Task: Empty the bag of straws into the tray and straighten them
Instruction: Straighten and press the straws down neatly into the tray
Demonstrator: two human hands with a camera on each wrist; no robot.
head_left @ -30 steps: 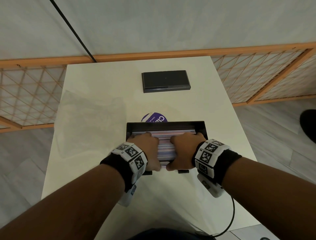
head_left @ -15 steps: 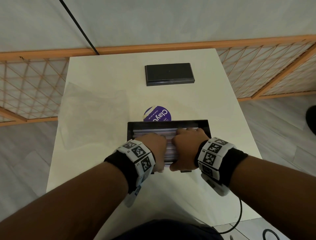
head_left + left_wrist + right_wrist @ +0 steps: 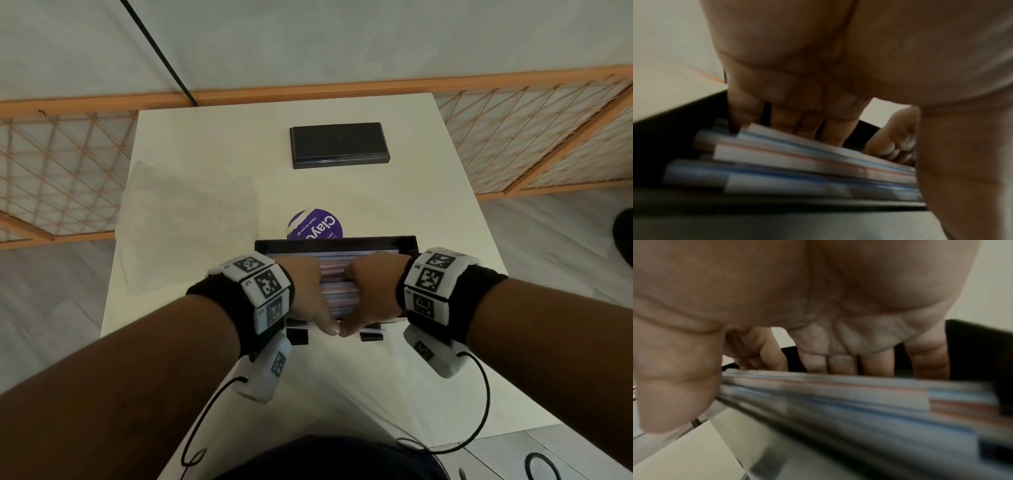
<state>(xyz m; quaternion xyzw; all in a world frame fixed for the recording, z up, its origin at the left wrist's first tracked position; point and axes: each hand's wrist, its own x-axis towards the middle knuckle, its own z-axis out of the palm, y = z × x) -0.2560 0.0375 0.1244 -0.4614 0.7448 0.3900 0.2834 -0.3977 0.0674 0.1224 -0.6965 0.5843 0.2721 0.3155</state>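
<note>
A black tray (image 3: 335, 241) sits on the white table, filled with a stack of pink, blue and white straws (image 3: 337, 284) lying left to right. My left hand (image 3: 308, 298) and right hand (image 3: 373, 291) both cup the stack from above. The fingers (image 3: 803, 123) reach down behind its far side, and the thumbs meet at the tray's near edge. In the left wrist view the straws (image 3: 797, 162) lie under my palm, their ends uneven. In the right wrist view the straws (image 3: 838, 394) sit between my fingers (image 3: 840, 363) and thumb. The empty clear bag (image 3: 185, 222) lies flat at the left.
A purple round label (image 3: 315, 224) lies just behind the tray. A black rectangular box (image 3: 339, 144) stands farther back on the table. An orange lattice fence (image 3: 61, 178) runs behind and beside the table. Cables hang from both wrist cameras over the near table edge.
Both hands have drawn closer together over the straws. The thumbs, apart before, now touch at the tray's near edge.
</note>
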